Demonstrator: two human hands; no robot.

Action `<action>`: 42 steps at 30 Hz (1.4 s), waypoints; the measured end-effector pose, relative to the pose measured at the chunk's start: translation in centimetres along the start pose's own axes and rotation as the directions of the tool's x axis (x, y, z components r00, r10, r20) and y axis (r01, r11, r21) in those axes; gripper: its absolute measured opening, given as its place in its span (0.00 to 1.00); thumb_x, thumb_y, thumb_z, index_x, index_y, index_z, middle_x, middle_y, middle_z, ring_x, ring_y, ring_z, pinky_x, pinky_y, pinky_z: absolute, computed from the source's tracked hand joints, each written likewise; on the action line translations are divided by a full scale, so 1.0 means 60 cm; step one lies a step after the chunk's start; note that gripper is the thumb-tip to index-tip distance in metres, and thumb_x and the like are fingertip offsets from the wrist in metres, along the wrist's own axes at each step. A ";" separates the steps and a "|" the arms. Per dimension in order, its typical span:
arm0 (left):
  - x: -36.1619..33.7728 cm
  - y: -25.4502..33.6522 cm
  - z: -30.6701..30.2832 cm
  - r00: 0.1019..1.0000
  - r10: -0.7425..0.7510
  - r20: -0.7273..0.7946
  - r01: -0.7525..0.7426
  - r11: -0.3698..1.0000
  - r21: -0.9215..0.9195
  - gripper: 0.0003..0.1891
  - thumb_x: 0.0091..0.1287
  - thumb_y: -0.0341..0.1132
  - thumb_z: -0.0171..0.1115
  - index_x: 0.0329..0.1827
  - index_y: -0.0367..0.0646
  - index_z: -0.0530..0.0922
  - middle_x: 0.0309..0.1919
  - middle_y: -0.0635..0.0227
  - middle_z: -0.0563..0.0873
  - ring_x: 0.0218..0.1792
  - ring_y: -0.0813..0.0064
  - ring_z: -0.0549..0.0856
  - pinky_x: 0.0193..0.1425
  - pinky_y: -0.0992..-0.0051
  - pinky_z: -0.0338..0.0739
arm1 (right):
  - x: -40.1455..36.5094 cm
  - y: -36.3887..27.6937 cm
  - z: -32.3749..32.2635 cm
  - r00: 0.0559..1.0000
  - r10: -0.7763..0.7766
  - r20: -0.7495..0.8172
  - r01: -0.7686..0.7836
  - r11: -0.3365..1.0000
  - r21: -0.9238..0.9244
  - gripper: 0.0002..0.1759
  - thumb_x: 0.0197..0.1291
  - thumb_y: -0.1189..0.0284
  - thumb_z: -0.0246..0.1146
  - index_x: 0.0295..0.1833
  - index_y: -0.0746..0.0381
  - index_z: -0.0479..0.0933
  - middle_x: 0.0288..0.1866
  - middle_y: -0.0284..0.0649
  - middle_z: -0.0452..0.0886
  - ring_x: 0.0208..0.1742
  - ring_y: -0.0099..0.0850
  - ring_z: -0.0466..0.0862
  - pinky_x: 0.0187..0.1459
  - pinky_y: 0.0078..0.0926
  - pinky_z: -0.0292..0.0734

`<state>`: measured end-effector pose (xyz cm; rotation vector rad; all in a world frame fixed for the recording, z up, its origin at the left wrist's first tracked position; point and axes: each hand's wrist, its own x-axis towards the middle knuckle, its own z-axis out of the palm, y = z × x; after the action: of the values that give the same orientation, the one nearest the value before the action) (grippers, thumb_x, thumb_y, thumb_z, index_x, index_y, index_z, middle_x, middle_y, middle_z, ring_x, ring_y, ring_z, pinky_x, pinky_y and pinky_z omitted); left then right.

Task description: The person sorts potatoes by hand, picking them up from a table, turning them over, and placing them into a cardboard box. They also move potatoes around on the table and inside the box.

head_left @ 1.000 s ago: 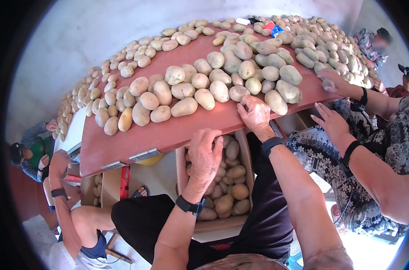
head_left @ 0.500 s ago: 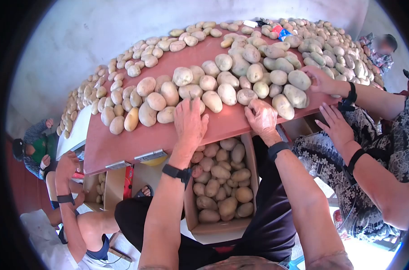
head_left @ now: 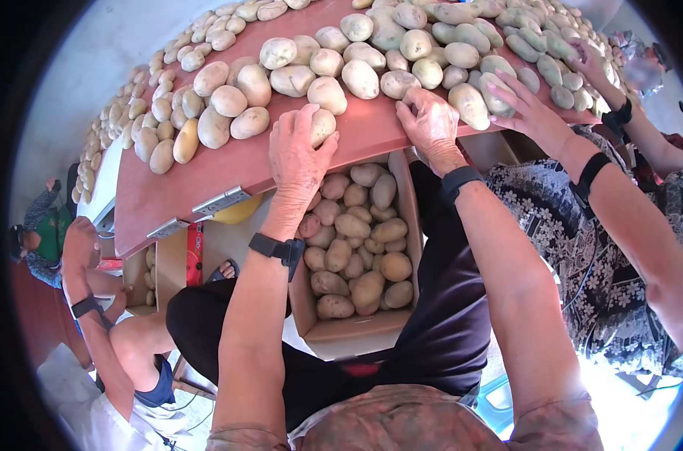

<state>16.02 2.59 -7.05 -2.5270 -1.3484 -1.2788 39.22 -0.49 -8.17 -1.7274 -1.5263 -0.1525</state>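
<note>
My left hand [head_left: 296, 154] is closed around a pale potato [head_left: 323, 128] at the front of the red-brown tabletop [head_left: 356, 134]. Just behind it lies another potato [head_left: 327, 95]. My right hand [head_left: 432, 126] rests at the table edge, its fingers bent and closed; whatever lies under them is hidden. A round potato [head_left: 399, 84] sits right by its fingertips, and a long potato [head_left: 468, 106] lies to its right. Below my hands, between my legs, stands a cardboard box [head_left: 356, 331] holding many potatoes [head_left: 368, 288].
Many potatoes are heaped across the table, toward the wall. At right, a co-worker's hand [head_left: 533, 113] reaches to the potatoes, with the other hand [head_left: 593, 68] farther back. Another person's hand [head_left: 82, 244] is at left. Metal hinges [head_left: 220, 201] line the table edge.
My left hand has drawn a potato toward the table edge, apart from the row. The view has tilted down. The co-worker's hand at right has moved up to the potatoes.
</note>
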 end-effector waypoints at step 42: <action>-0.368 -0.020 0.085 0.456 -0.338 0.823 0.490 0.867 0.085 0.22 0.60 0.41 0.69 0.58 0.45 0.79 0.46 0.50 0.87 0.52 0.49 0.85 0.56 0.55 0.79 | -0.004 -0.001 0.004 0.999 -0.033 -0.035 0.034 0.999 0.034 0.10 0.57 0.66 0.67 0.31 0.59 0.76 0.32 0.45 0.81 0.36 0.46 0.83 0.37 0.43 0.75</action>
<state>11.93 -10.11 -25.40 -3.1963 -2.2032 -0.0446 39.01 -0.55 -8.46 -1.6643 -1.5249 -0.1719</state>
